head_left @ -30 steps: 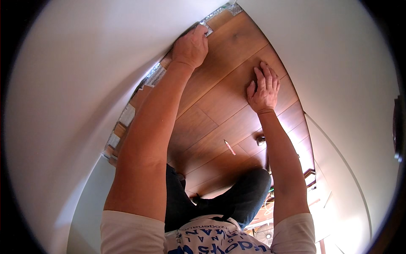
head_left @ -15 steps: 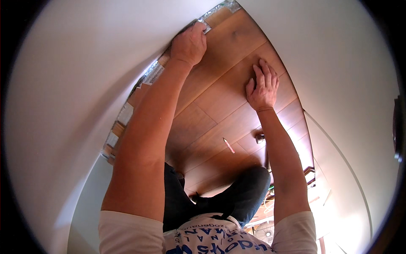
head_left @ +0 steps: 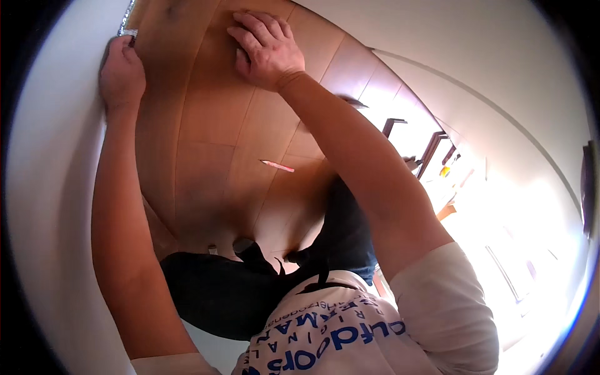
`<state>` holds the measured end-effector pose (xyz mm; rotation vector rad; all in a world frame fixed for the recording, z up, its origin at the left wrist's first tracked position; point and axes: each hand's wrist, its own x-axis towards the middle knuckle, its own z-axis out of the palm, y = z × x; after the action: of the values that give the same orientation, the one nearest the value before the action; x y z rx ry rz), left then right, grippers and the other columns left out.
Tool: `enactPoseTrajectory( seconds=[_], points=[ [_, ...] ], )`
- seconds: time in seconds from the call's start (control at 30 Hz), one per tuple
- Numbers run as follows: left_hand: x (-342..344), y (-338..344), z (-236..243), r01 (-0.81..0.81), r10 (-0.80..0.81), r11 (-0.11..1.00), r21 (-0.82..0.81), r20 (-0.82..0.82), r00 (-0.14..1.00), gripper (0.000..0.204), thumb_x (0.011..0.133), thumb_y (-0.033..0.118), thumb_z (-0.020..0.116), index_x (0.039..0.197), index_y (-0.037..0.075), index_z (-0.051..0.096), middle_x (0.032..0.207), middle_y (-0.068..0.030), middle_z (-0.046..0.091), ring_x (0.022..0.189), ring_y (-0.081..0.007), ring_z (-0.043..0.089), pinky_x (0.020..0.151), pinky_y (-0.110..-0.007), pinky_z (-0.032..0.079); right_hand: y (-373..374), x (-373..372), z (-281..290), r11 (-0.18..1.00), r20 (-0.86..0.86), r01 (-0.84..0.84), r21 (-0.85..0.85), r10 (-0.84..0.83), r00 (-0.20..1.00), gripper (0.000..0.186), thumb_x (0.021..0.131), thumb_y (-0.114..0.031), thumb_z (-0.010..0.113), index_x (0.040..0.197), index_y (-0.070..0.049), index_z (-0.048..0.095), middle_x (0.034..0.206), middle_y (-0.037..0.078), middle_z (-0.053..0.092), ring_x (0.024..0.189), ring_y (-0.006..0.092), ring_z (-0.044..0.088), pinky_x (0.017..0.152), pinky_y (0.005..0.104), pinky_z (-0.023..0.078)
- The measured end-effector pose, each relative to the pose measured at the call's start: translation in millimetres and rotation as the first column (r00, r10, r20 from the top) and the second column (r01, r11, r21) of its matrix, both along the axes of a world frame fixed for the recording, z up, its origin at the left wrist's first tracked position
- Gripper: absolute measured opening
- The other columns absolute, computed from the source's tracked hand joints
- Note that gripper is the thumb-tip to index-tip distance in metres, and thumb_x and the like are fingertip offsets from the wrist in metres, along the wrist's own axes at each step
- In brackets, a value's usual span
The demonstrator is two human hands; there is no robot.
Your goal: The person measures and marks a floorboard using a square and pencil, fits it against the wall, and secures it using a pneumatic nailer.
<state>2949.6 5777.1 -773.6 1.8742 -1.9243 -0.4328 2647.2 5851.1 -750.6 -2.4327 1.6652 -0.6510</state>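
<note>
My left hand [head_left: 122, 75] is at the seam where the wood plank floor [head_left: 206, 165] meets the white wall. Its fingers are curled closed and point down into the gap; whatever they grip is hidden. Just beyond the fingertips a silver foil strip [head_left: 127, 17] shows along the floor's edge. Palm down, my right hand [head_left: 270, 53] rests on the planks with its fingers spread, holding nothing. Between my arms a short red-and-white pencil [head_left: 277, 165] lies on the floor, touched by neither hand.
The white wall [head_left: 56, 150] runs close along my left arm. Dark-edged pieces [head_left: 431, 153] and smaller items lie in bright light at the right, beyond my right forearm. My bent legs [head_left: 219, 290] in dark trousers are on the floor close to me.
The whole view has turned, so the wall seam, floor and both hands now appear farther left. My left hand stays closed at the seam; my right hand stays spread on the planks.
</note>
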Motion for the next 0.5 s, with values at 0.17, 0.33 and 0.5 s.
enactPoseTrajectory(
  seconds=[0.17,0.33,0.5],
  points=[
    [-1,0,-3,-0.005,0.005,0.999,-0.037,-0.008,1.0,0.023,0.106,0.024,0.049,0.12,0.012,0.063,0.111,-0.0185,0.073,0.101,-0.0461,0.068,0.083,-0.054,0.057,-2,-5,1,0.998,0.053,-0.05,0.035,0.049,0.997,0.047,0.081,-0.02,0.074,0.128,-0.017,0.068,0.146,0.005,0.059,0.136,0.0309,0.053,0.113,0.0499,0.042],
    [-14,3,15,0.067,-0.069,0.997,-0.04,-0.059,0.996,0.021,0.105,0.017,0.053,0.12,0.007,0.064,0.115,-0.0198,0.071,0.105,-0.0443,0.066,0.089,-0.049,0.055,4,-6,3,0.999,-0.012,-0.009,0.052,0.009,1.0,0.046,0.083,-0.015,0.07,0.129,-0.017,0.066,0.148,0.003,0.057,0.138,0.0274,0.051,0.116,0.0499,0.04],
    [-14,10,7,-0.02,0.015,0.995,-0.096,-0.059,0.998,0.019,0.103,0.014,0.054,0.116,0.007,0.064,0.111,-0.0171,0.071,0.102,-0.0437,0.066,0.087,-0.05,0.055,10,1,6,0.996,-0.035,-0.03,0.086,0.034,0.999,0.05,0.085,-0.016,0.069,0.134,-0.016,0.062,0.15,0.004,0.054,0.139,0.029,0.049,0.117,0.05,0.039]
  ],
)
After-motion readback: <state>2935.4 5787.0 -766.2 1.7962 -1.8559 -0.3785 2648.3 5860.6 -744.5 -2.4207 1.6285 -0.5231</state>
